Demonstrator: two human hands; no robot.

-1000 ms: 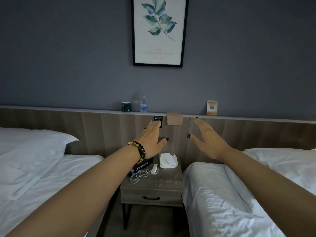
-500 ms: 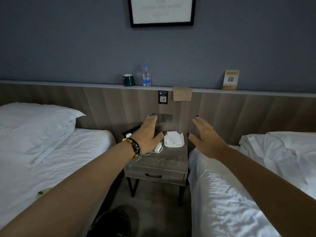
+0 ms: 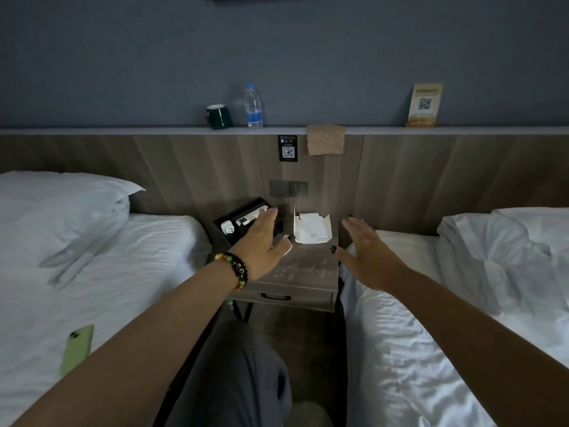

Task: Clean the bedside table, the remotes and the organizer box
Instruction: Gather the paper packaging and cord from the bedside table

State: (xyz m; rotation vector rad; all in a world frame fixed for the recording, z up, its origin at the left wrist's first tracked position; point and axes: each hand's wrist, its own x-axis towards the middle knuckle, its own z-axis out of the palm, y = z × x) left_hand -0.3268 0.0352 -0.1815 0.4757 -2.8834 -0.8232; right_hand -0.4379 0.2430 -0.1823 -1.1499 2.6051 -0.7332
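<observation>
Organizer box (image 3: 238, 221) sits under left grip (image 3: 261, 241) — fingers straight.

The bedside table (image 3: 308, 266) sits wedged between two white beds (image 3: 123, 272) and (image 3: 431, 318), so the way in is from the front and from above, where both outstretched arms reach. Its back left part is taken by the black organizer box (image 3: 229, 224), with the left hand (image 3: 261, 245) over the box's near right corner, and a white paper packet (image 3: 311, 228) fills the back right. The front strip of the tabletop lies bare between the left hand and the right hand (image 3: 366, 254).
</observation>
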